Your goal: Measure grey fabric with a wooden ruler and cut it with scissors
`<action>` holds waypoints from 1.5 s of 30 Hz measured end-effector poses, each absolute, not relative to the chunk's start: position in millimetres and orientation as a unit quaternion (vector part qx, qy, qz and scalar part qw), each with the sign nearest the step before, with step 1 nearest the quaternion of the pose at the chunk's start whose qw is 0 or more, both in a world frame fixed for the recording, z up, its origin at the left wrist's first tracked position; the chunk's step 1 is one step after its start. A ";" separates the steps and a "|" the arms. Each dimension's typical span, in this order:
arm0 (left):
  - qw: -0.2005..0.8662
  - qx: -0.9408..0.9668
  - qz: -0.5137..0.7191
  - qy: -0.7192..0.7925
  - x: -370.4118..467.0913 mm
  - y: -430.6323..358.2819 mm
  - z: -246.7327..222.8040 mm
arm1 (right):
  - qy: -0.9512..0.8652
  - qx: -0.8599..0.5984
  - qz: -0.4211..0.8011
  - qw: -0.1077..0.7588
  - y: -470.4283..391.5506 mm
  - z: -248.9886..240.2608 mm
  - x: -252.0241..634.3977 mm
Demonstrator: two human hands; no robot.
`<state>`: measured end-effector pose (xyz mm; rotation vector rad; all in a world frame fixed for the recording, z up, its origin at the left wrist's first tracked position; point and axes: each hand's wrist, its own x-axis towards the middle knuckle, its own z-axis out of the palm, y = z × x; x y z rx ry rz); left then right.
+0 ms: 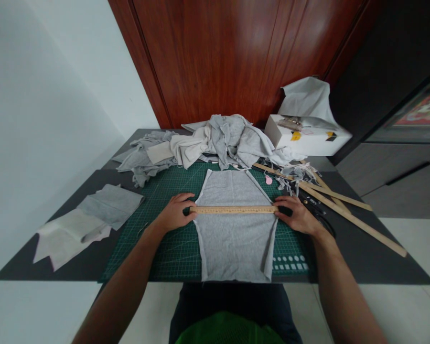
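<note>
Your left hand (pixel 177 212) and right hand (pixel 296 214) are well apart, each pinching one end of the wooden ruler (pixel 234 209). Between them, the ruler lies across the light grey fabric piece (pixel 238 243), which is spread on the green cutting mat (pixel 175 260), its side edges near your fingertips.
</note>
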<state>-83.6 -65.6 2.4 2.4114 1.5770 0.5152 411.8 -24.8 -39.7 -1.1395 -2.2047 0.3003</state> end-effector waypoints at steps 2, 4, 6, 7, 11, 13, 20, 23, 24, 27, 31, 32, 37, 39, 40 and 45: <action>0.109 0.819 0.173 0.536 -83.4 -65.8 2.5 | -0.836 -0.434 0.117 0.315 -24.9 -39.6 412.0; 0.110 0.817 0.173 0.539 -83.7 -65.6 1.8 | -0.835 -0.433 0.121 0.316 -25.4 -38.9 411.7; 0.110 0.815 0.173 0.542 -84.1 -65.4 0.7 | -0.835 -0.430 0.123 0.319 -26.2 -37.8 410.9; 0.109 0.815 0.173 0.542 -84.1 -65.3 0.3 | -0.835 -0.430 0.123 0.321 -26.6 -37.1 410.3; 0.100 0.817 0.179 0.538 -82.4 -66.0 0.7 | -0.832 -0.435 0.120 0.323 -27.8 -35.1 408.6; 0.100 0.821 0.177 0.533 -81.1 -66.8 2.3 | -0.833 -0.434 0.121 0.321 -27.5 -34.8 408.4; 0.112 0.823 0.170 0.531 -79.2 -67.5 5.0 | -0.828 -0.442 0.136 0.319 -25.8 -36.8 409.8; 0.110 0.821 0.173 0.533 -79.3 -66.7 3.7 | -0.824 -0.448 0.142 0.317 -26.0 -37.2 410.6; 0.109 0.820 0.174 0.534 -79.4 -66.4 3.4 | -0.824 -0.448 0.144 0.317 -26.2 -37.1 410.8; 0.110 0.820 0.174 0.534 -79.6 -65.6 2.9 | -0.823 -0.447 0.154 0.315 -26.5 -36.2 411.3; 0.113 0.820 0.174 0.533 -80.6 -64.9 2.6 | -0.820 -0.447 0.162 0.317 -26.8 -35.3 412.3; 0.113 0.821 0.175 0.532 -81.0 -64.9 2.3 | -0.821 -0.445 0.163 0.319 -26.9 -35.2 412.7; 0.112 0.823 0.178 0.528 -82.3 -65.0 1.0 | -0.823 -0.440 0.162 0.321 -27.5 -34.2 413.4; 0.111 0.822 0.178 0.529 -82.1 -65.0 0.9 | -0.823 -0.441 0.162 0.320 -27.9 -33.4 413.3; 0.110 0.822 0.177 0.530 -81.9 -65.0 0.8 | -0.823 -0.442 0.162 0.319 -28.1 -32.9 413.1; 0.100 0.825 0.174 0.528 -80.8 -64.8 0.9 | -0.823 -0.444 0.166 0.313 -28.1 -32.3 412.7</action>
